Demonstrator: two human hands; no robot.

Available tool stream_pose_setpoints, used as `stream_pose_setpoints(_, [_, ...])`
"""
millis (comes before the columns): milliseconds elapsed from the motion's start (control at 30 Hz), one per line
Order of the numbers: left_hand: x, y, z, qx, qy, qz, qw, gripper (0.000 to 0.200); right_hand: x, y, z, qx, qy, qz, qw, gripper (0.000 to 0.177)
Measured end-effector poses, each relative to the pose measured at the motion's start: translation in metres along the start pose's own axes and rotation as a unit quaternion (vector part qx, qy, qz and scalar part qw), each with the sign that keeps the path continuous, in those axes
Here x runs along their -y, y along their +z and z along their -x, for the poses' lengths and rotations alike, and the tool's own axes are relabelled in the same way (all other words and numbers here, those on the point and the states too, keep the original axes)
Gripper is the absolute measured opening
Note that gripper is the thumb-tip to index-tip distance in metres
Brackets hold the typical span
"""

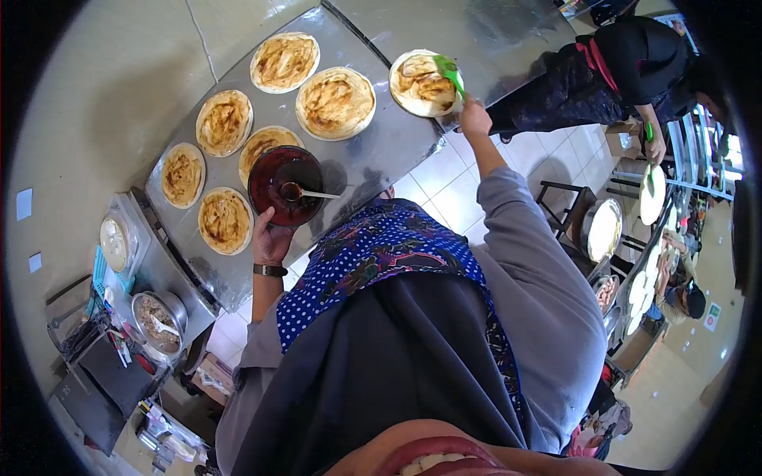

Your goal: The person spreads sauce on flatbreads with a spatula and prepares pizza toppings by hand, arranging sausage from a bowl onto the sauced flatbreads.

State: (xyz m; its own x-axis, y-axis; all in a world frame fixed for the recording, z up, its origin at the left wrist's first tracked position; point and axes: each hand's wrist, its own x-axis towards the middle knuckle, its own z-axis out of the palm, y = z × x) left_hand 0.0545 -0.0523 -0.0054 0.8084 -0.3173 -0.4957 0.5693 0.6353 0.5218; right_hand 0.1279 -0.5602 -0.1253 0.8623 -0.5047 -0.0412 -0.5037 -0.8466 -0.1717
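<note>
My left hand [270, 238] grips the near rim of a dark red bowl [279, 176] of dark sauce, with a metal spoon [308, 193] resting in it. My right hand [475, 119] is stretched far out and holds a green spatula [450, 73] on a round flatbread [421, 83] at the right end of the metal griddle [381, 151]. Several more golden flatbreads lie on the griddle, among them one [335, 101] next to the spatula's bread and one [225, 220] beside the bowl.
Left of the griddle stand a lidded container [116, 242] and a metal bowl [159, 317] of filling. At the right, another person [627, 71] in dark clothes works at a second station with flatbreads [651, 194]. Tiled floor lies between.
</note>
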Motion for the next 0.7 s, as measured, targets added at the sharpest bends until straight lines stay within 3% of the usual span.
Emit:
stream_pose_setpoints(100, [0.001, 0.0, 0.001, 0.008, 0.013, 0.012, 1.0, 0.065, -0.023, 0.005, 0.035, -0.014, 0.059, -0.093, 0.994, 0.03])
stream_pose_setpoints(133, [0.0, 0.0, 0.001, 0.008, 0.016, 0.016, 1.0, 0.065, -0.012, -0.009, 0.056, 0.042, 0.108, -0.125, 0.985, 0.028])
stream_pose_setpoints(167, [-0.001, 0.001, 0.003, 0.006, 0.016, 0.023, 1.0, 0.065, -0.007, -0.011, 0.083, -0.002, 0.06, -0.164, 0.985, 0.027])
stream_pose_setpoints(200, [-0.002, 0.0, 0.004, 0.003, 0.015, 0.029, 0.999, 0.065, -0.009, -0.006, 0.099, 0.023, 0.033, -0.226, 0.973, 0.026])
stream_pose_setpoints(233, [-0.002, -0.004, 0.003, 0.003, 0.015, 0.03, 0.999, 0.065, 0.003, -0.024, 0.108, 0.113, 0.055, -0.284, 0.951, 0.027])
stream_pose_setpoints(300, [-0.003, -0.013, -0.002, -0.006, 0.007, 0.036, 0.999, 0.063, 0.006, -0.018, 0.102, 0.129, 0.047, -0.322, 0.937, 0.031])
stream_pose_setpoints(333, [-0.005, -0.014, -0.004, -0.004, 0.004, 0.036, 0.999, 0.063, 0.005, -0.006, 0.089, 0.127, 0.049, -0.321, 0.937, 0.031])
stream_pose_setpoints(400, [-0.007, -0.012, -0.009, 0.016, -0.001, 0.025, 1.0, 0.062, 0.005, 0.014, 0.06, -0.058, 0.064, -0.32, 0.943, 0.03])
stream_pose_setpoints(500, [-0.011, -0.005, -0.011, 0.007, 0.015, 0.005, 1.0, 0.061, 0.025, 0.029, 0.067, -0.001, 0.048, -0.245, 0.968, 0.031])
stream_pose_setpoints(533, [-0.012, -0.004, -0.012, 0.008, 0.018, 0.006, 1.0, 0.061, 0.035, 0.025, 0.081, -0.012, -0.024, -0.295, 0.955, 0.031])
stream_pose_setpoints(567, [-0.011, -0.004, -0.01, 0.009, 0.023, 0.015, 1.0, 0.061, 0.04, 0.016, 0.091, 0.082, -0.028, -0.294, 0.952, 0.031])
stream_pose_setpoints(633, [-0.012, -0.003, -0.009, 0.009, 0.03, 0.025, 0.999, 0.061, 0.04, 0.01, 0.094, 0.109, 0.002, -0.364, 0.925, 0.03])
stream_pose_setpoints(700, [-0.011, -0.003, -0.005, 0.016, 0.033, 0.03, 0.999, 0.061, 0.031, 0.001, 0.075, 0.05, 0.09, -0.344, 0.933, 0.029])
